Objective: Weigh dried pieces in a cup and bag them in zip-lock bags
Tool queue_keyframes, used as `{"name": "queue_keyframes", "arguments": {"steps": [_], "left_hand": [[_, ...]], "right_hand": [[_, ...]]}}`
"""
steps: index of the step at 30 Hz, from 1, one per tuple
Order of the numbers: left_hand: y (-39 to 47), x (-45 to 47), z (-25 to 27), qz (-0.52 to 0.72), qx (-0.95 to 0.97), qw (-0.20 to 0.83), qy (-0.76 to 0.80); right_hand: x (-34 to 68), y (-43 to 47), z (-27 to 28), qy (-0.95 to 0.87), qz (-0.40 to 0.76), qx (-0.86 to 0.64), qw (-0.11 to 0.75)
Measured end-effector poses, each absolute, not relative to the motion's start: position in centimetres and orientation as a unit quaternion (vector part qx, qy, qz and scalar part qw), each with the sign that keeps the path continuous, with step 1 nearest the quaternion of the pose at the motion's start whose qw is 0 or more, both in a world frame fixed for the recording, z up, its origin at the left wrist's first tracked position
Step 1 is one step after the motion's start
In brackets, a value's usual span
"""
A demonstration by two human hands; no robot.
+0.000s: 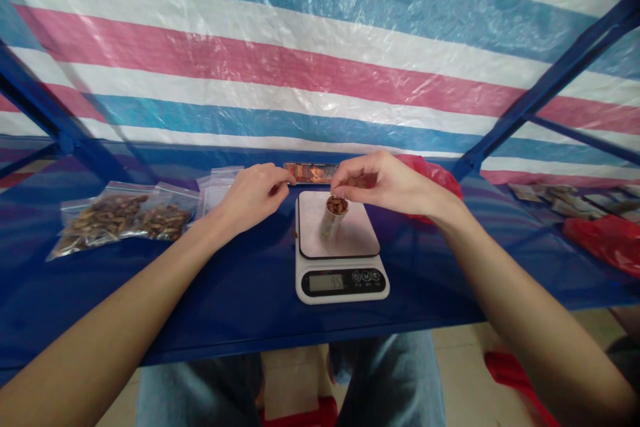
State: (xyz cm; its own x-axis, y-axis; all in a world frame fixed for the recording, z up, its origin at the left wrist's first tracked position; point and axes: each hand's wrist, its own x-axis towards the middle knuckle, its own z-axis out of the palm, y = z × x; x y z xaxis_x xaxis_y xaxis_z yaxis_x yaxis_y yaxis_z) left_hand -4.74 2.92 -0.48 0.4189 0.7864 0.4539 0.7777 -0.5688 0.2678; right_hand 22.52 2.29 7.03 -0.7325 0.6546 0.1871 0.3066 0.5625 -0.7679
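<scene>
A white kitchen scale (306,267) rests on the blue table, its display showing digits that look like 95, any decimal point unclear. On its plate stands a small clear cup (331,225), filled to the rim with brown seed-like pieces (337,205). My right hand (383,180) is over the cup, thumb and fingers pinched at its rim; anything between them is hidden. Left of the scale, my left hand (257,193) is closed with fingertips together, beside the end of a flat printed strip (315,173). What it holds, if anything, cannot be seen.
Zip bags of brown pieces (117,213) lie at the left, near clear plastic bags (213,188). A red plastic bag (440,177) sits behind my right wrist. Blue metal posts (540,97) flank the striped sheet (300,67). Another red bag (607,243) is far right.
</scene>
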Motion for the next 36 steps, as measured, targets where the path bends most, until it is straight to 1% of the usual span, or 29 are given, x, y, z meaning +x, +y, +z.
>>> {"name": "queue_keyframes", "arguments": {"steps": [7, 16, 19, 25, 27, 30, 32, 34, 36], "left_hand": [[2.8, -4.6, -0.5, 0.266, 0.844, 0.007, 0.466], [2.8, -4.6, -0.4, 0.266, 0.842, 0.019, 0.468], [2.8, -4.6, -0.5, 0.265, 0.843, 0.011, 0.468], [2.9, -5.2, 0.2, 0.25, 0.845, 0.004, 0.474], [2.7, -5.6, 0.8, 0.249, 0.848, 0.036, 0.467], [1.7, -6.2, 1.9, 0.256, 0.846, 0.115, 0.453], [0.5, -6.7, 2.2, 0.247, 0.85, 0.163, 0.436], [-1.0, -7.1, 2.0, 0.234, 0.857, 0.199, 0.414], [-2.4, -7.6, 1.3, 0.214, 0.867, 0.231, 0.387]], "right_hand": [[22.4, 2.4, 6.7, -0.836, 0.407, -0.283, 0.234], [22.8, 2.7, 6.7, -0.854, 0.373, -0.274, 0.237], [23.3, 2.7, 6.7, -0.856, 0.342, -0.287, 0.261], [25.0, 2.9, 5.7, -0.823, 0.295, -0.334, 0.353], [25.6, 3.0, 5.3, -0.813, 0.271, -0.349, 0.379], [26.5, 2.6, 5.1, -0.793, 0.231, -0.379, 0.418], [26.9, 1.9, 5.4, -0.781, 0.226, -0.391, 0.432], [27.3, 1.0, 5.7, -0.788, 0.248, -0.382, 0.414], [27.3, -0.1, 5.6, -0.816, 0.281, -0.35, 0.364]]}}
